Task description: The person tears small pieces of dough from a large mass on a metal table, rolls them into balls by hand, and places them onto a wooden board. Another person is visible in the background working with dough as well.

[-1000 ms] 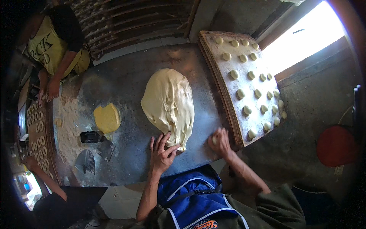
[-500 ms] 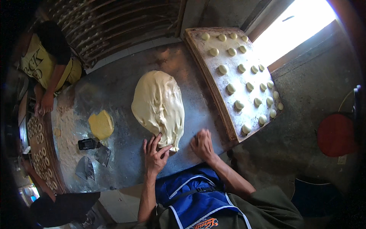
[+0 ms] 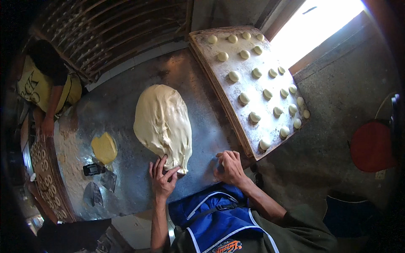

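Note:
A big, smooth mass of pale cream dough [image 3: 162, 118] lies on the metal worktable, folded and creased toward its near end. My left hand [image 3: 162, 179] rests at that near end, fingers spread, with the fingertips touching the dough. To the right and apart from the dough is my right hand [image 3: 231, 168], low over the table's near edge. Its fingers are curled together, and whether something small is between them is hidden. Left of the dough sits a smaller yellow lump [image 3: 104, 148], apart from both hands.
Dusted boards [image 3: 236, 90] with several dough balls stand at the right. Clear plastic scraper-like pieces [image 3: 93, 195] and a small black item [image 3: 93, 170] lie at the left, near scattered flour. Another person [image 3: 50, 88] works beside a board of dough rings [image 3: 47, 179]. Slatted racks [image 3: 114, 31] stand behind.
My right hand's fingers have curled inward, and the hand sits slightly lower. My left hand stays at the dough's near end. The whole view has shifted a little.

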Tool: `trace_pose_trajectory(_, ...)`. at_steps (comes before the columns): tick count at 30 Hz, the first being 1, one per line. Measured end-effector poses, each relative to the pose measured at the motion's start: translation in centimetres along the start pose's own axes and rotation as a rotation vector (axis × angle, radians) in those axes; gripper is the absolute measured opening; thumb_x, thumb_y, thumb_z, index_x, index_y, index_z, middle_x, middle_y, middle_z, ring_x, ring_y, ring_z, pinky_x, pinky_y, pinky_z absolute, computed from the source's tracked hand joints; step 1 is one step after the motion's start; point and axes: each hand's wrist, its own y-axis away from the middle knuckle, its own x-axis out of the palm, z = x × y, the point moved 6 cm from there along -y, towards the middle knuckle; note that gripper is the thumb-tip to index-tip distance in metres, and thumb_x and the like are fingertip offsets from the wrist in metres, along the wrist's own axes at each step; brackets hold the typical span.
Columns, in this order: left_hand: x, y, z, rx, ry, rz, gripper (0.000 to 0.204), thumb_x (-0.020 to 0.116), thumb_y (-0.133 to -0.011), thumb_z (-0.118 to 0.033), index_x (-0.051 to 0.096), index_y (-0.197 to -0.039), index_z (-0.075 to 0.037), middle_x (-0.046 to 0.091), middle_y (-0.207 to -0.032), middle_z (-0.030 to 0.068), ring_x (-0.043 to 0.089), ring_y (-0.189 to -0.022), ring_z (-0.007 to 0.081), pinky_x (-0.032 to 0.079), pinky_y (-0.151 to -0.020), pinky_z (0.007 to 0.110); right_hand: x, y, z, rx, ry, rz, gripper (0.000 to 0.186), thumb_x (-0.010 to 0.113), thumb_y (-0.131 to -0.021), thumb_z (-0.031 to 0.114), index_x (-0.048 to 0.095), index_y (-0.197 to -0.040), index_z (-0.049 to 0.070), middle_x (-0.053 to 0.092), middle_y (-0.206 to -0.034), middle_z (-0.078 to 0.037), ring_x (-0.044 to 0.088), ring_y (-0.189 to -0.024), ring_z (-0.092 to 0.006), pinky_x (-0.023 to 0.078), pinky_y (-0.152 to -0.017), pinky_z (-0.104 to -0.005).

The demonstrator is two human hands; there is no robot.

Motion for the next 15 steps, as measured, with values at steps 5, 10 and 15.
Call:
trace_pose_trajectory(5, 0.2, -0.3, -0.4, 0.031, -0.044, -0.036, 0.025, 0.071, -0.081, -0.019, 0.080, -0.103, -0.027, 0.055, -0.144, 0.0088, 0.050, -0.132, 0.0337, 0.028, -0.118, 0.060, -3.3, 0.9, -1.0, 0.196, -0.005, 0.048, 0.063, 0.078, -0.072, 0.011, 0.054, -0.129, 0.001, 0.056, -0.119, -0.019, 0.053, -0.114, -0.0363, 0.049, -0.095, -0.0446)
trace_pose_trajectory(10, 1.1, 0.4, 0.3, 0.066, -0.095, -0.003, 0.023, 0.071, -0.083, -0.033, 0.079, -0.103, -0.024, 0.054, -0.143, 0.0168, 0.049, -0.132, 0.0384, 0.028, -0.117, 0.061, -0.3, 2.5, -3.0, 0.013, -0.067, 0.234, 0.037, 0.073, -0.078, 0.004, 0.067, -0.115, 0.002, 0.061, -0.104, -0.013, 0.061, -0.094, -0.0289, 0.053, -0.084, -0.0393)
trace_pose_trajectory(15, -1.2, 0.6, -3.1, 0.204, -0.116, -0.217, 0.034, 0.069, -0.089, -0.048, 0.077, -0.099, -0.017, 0.062, -0.130, 0.0205, 0.055, -0.124, 0.0401, 0.037, -0.110, 0.058, -16.3, -9.5, -6.2, -0.084, -0.445, -0.114, 0.044, 0.079, -0.072, -0.002, 0.070, -0.114, 0.007, 0.066, -0.114, -0.014, 0.064, -0.114, -0.0321, 0.054, -0.096, -0.0402)
